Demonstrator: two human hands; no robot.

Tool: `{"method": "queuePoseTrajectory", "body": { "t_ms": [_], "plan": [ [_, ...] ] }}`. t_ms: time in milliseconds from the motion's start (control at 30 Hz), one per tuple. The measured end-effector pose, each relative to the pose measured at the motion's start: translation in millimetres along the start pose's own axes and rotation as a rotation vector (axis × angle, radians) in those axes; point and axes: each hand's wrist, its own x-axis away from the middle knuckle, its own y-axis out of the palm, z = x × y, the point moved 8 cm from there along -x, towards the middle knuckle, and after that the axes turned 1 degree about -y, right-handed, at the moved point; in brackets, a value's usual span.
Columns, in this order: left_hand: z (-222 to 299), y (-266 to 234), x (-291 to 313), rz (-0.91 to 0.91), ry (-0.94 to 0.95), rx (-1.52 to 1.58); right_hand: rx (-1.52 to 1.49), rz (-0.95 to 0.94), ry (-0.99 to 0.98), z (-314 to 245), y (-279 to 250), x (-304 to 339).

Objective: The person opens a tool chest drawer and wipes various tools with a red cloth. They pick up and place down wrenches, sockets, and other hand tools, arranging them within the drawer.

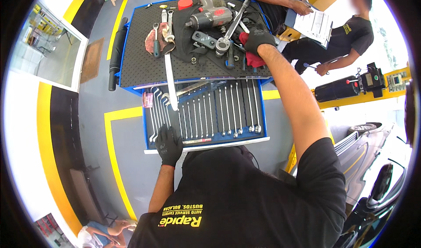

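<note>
My left hand (169,145), in a black glove, lies over the front left of a pulled-out drawer (206,146), fingers stretched across the ends of the bent ring wrenches (157,116). Straight combination wrenches (228,107) lie in rows beside them. On the black tool cabinet top (140,28), my gloved right hand (259,41) is closed on a red cloth (254,60); its fingertips are partly hidden. Just left of that hand are a ratchet (223,45) and a blue-handled screwdriver (230,59). A grey impact wrench (212,17) lies farther back.
A long flat metal bar (170,79) overhangs the drawer. At the cabinet's left are a small ratchet (156,41) and a red lid (185,3). Two people stand at the back right, one with a clipboard (311,26). A yellow lift arm (372,96) and vehicles are to the right.
</note>
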Motion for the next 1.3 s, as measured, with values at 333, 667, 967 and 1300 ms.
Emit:
{"method": "queuePoseTrajectory", "body": {
  "t_ms": [333, 667, 967, 1300],
  "plan": [
    [14.0, -18.6, -2.3, 0.178, 0.086, 0.373, -0.207, -0.188, -0.041, 61.6, -55.9, 61.4],
    [208.6, -29.2, -108.7, -0.564, 0.02, 1.601, -1.527, 0.042, -0.001, 42.3, 60.1, 287.6],
    [269.0, 4.1, -130.7, -0.53, 0.01, 1.458, -2.061, -0.027, 0.3, 48.0, 172.9, 347.8],
    [332.3, 3.7, -93.9, -0.575, 0.295, 0.444, -2.947, 0.075, 0.12, 86.7, 200.9, 298.9]
  ]
}}
